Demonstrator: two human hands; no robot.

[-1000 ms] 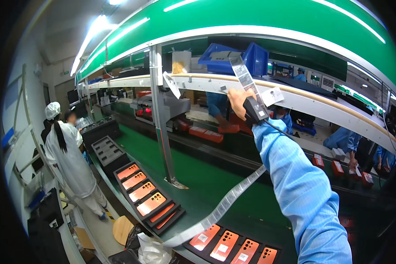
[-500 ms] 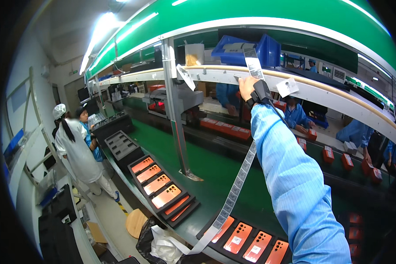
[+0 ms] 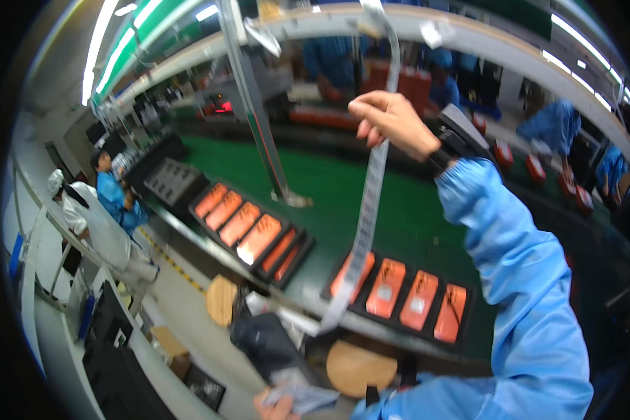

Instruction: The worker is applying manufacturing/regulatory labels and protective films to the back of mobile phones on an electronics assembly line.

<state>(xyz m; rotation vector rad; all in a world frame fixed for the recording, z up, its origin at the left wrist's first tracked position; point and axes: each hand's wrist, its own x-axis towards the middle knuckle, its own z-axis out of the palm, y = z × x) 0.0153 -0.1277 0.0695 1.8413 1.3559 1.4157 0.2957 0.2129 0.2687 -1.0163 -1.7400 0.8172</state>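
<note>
My right hand (image 3: 392,122) is raised over the bench, thumb and forefinger pinched together and the other fingers curled; anything between the fingertips is too small to make out. Behind it a long strip of labels (image 3: 368,210) hangs from the shelf down across a black tray (image 3: 360,308) of orange phones (image 3: 386,287). White labels sit on the backs of some of these phones. At the lower edge my left hand (image 3: 276,407), partly cut off, grips a crumpled pale grey cloth (image 3: 304,392).
Another tray of orange phones (image 3: 239,222) lies to the left, beyond it an empty black tray (image 3: 177,183). A metal post (image 3: 255,115) rises from the green bench. Round wooden stools (image 3: 360,369) and a black bag (image 3: 269,343) stand below. Co-workers (image 3: 115,192) are at far left and across the bench.
My right hand has come down from the shelf edge toward the bench. My view has tilted downward, and my left hand with the cloth now shows at the lower edge.
</note>
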